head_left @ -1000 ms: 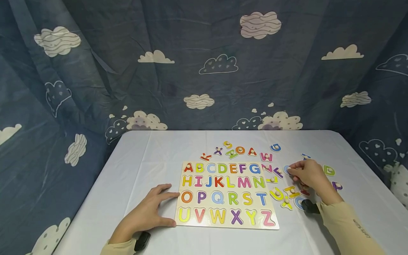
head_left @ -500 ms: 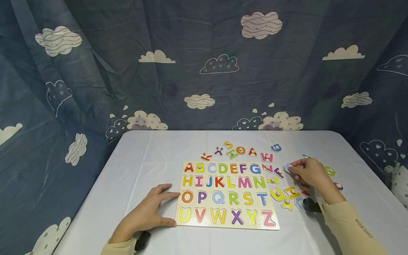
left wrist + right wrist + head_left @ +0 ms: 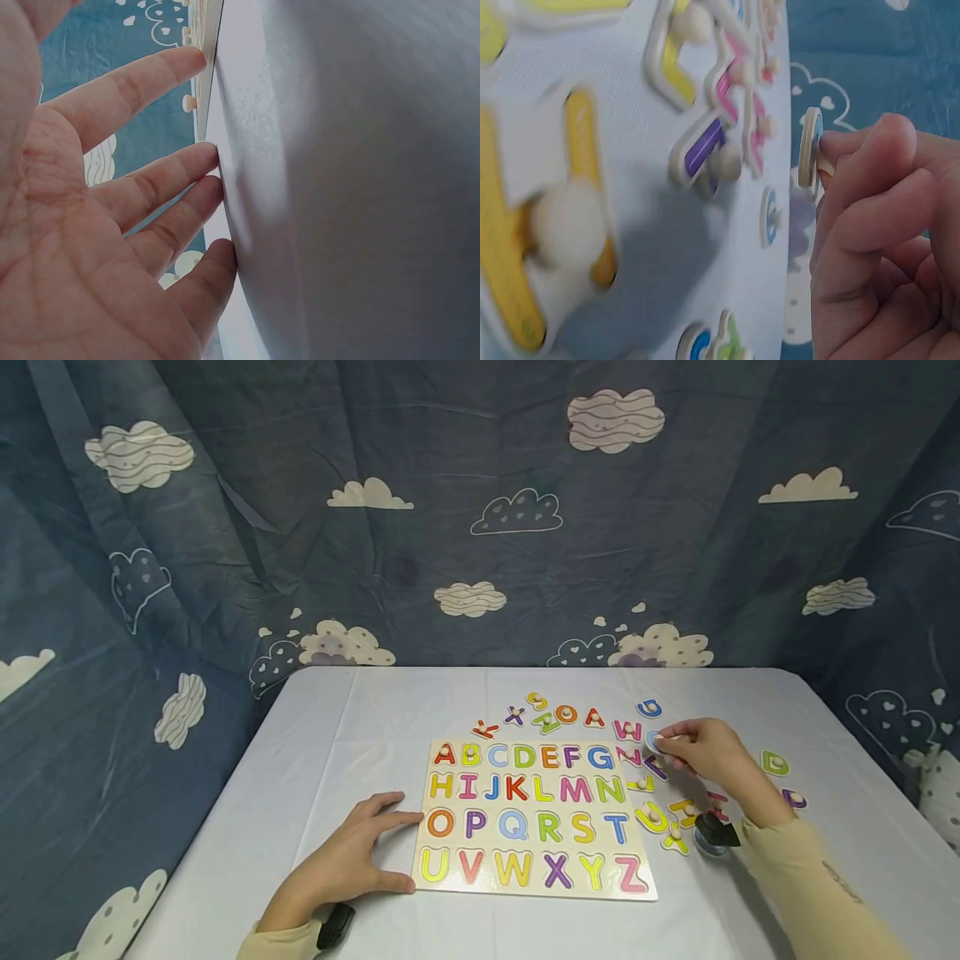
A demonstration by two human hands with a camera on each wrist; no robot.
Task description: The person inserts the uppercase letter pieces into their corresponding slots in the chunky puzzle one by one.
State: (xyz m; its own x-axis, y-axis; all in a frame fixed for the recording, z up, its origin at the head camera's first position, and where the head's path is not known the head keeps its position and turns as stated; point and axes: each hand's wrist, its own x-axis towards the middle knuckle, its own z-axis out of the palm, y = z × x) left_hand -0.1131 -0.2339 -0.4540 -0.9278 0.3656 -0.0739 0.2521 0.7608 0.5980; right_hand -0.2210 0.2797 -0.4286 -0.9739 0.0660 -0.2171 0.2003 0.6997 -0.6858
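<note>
My right hand [image 3: 716, 760] pinches a light blue letter piece [image 3: 811, 150] by its back knob, off the tabletop at the board's upper right. Which letter it is cannot be told, since the right wrist view catches it edge-on. The wooden alphabet board [image 3: 487, 843] lies flat in the middle, printed with coloured letters. At its left edge rests my left hand [image 3: 337, 860], fingers spread and thumb at the lower corner. In the left wrist view one finger [image 3: 184, 64] touches the board's side. Small knobs [image 3: 189, 103] stick up from the board there.
Loose knobbed letters lie around the board's top and right, among them a purple piece [image 3: 705, 146], a yellow U [image 3: 651, 817], an orange H [image 3: 585, 142] and a green D [image 3: 775, 763]. A white cloth [image 3: 360, 718] covers the table; a cloud-patterned curtain [image 3: 420, 443] hangs behind.
The right hand has moved left and slightly away from the person, taking the light blue letter piece toward the board's upper right corner. The left hand stays still.
</note>
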